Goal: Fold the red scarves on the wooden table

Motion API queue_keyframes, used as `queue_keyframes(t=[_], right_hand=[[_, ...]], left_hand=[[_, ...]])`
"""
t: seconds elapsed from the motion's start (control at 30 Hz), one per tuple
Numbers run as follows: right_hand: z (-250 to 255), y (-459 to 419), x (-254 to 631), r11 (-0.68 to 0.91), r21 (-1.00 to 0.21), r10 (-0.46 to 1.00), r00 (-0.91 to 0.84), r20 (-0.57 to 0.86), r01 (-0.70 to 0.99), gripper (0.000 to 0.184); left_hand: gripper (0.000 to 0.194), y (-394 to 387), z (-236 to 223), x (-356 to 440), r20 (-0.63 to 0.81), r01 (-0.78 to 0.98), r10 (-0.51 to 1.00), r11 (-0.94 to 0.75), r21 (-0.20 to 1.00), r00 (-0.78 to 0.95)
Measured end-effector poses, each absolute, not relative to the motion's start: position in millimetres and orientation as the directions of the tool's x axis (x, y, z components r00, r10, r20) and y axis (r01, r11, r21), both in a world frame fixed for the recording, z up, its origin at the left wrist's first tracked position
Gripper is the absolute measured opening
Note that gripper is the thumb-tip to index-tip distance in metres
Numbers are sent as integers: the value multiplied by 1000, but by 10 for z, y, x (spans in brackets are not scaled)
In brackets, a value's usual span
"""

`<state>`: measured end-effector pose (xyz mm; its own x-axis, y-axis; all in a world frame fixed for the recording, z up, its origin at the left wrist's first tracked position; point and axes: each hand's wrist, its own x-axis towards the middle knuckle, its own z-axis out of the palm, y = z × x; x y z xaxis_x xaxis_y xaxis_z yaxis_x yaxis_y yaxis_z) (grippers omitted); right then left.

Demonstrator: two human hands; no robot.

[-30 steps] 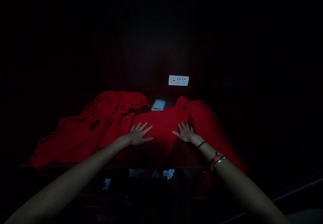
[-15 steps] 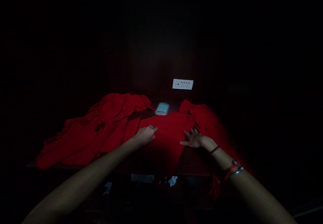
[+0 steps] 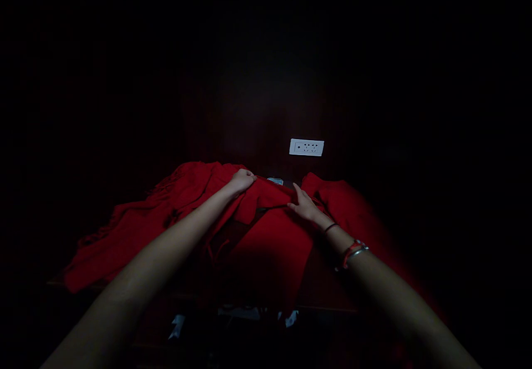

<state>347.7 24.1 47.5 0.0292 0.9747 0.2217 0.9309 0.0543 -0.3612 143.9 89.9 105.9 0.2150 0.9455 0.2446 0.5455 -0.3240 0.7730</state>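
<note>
A red fringed scarf [image 3: 270,247] lies across the dark tabletop, and part of it is lifted and folded over near the back. My left hand [image 3: 243,180] pinches the raised edge of this scarf, left of centre. At the fold's right end, my right hand [image 3: 305,205] touches the cloth with thumb and fingers spread apart. Behind the fold, a small pale card-like thing [image 3: 275,181] shows only its upper part; the cloth hides the rest.
More red fringed cloth [image 3: 137,230] lies bunched on the left, and another red piece [image 3: 344,197] on the right. A white socket panel [image 3: 306,147] is on the dark back wall. Pale scraps [image 3: 177,326] show below the table's front edge [image 3: 324,308].
My left hand has moved back and up, lifting the scarf into a fold that now covers most of the pale thing. My right hand has moved left and back onto the fold's end.
</note>
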Motion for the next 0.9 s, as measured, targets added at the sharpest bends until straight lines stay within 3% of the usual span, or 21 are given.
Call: queue_keyframes(t=[0.13,0.23,0.37,0.43,0.5,0.57,0.67,0.77,0.9], right_hand=[[678,555,3435,118,-353,955,-9,296,928,71],[563,549,3382,72,-304,972,2,236,950,76],[227,284,3317,-4,-84,990,16,143,996,65],[160,183,3324,-65,44,970,53,237,997,54],[201,167,3370,-147,142,928,87,361,979,50],[306,233,3448,-207,214,900,101,424,955,48],[452,400,3575,-127,288,954,37,297,949,42],[502,524,3634,15,294,988,-60,144,956,33],[435,558,3549,108,271,966,-165,200,957,45]], left_hand=[[29,1090,1258,1522,263,595,960,-266,758,94],[30,1190,1269,1558,328,697,945,-231,678,-6],[28,1185,1017,1564,352,862,931,-259,435,102],[29,1171,884,1545,326,919,932,-261,295,160],[28,1178,806,1500,314,938,935,-245,246,162],[25,1206,790,1430,307,939,940,-232,253,150],[24,1257,841,1300,301,925,940,-248,287,159],[24,1290,915,1210,314,918,934,-268,293,172],[24,1287,1032,1240,355,870,918,-314,381,176]])
